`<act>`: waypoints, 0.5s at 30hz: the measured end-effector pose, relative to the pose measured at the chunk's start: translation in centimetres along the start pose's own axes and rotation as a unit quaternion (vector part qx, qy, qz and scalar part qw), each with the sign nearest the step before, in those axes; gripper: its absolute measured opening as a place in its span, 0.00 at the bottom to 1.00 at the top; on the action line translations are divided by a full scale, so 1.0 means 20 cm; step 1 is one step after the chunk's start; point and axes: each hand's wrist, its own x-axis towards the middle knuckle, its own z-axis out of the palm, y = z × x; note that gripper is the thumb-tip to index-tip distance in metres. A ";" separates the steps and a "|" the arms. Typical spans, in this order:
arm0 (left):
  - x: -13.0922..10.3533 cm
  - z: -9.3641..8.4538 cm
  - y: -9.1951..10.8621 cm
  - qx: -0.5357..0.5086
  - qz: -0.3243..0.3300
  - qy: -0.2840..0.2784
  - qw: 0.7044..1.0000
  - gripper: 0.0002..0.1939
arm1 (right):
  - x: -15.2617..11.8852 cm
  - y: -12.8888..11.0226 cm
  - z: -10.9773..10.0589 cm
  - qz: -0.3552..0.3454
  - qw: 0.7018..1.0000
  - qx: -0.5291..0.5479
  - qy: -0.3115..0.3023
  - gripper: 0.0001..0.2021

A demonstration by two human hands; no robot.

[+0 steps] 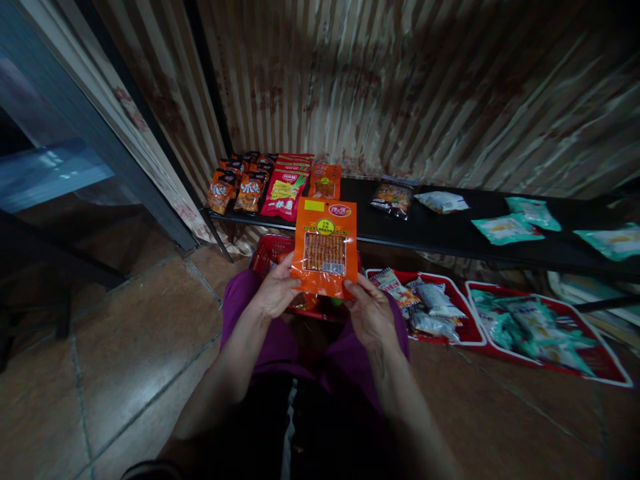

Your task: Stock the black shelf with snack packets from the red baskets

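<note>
You're pinching an orange packet (325, 223) near its lower corners, left hand (275, 291) on one side and right hand (370, 308) on the other, printed face toward you, held above a red basket (261, 255) and in front of the black shelf (435, 234). Second orange packet (325, 179) lies on the shelf just behind it, beside a red packet (286, 190); rightward on the floor (150, 313), a middle basket (471, 328) and far-right basket (609, 365) hold more packets.
</note>
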 end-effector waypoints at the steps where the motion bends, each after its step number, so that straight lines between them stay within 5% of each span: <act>1: 0.00 0.00 0.00 0.002 0.000 -0.001 1.000 0.33 | 0.00 -0.01 0.00 -0.002 1.000 0.004 -0.009 0.12; 15: -0.04 0.02 0.00 0.042 -0.030 0.011 0.999 0.26 | 0.03 -0.04 0.03 -0.006 0.999 0.030 0.020 0.14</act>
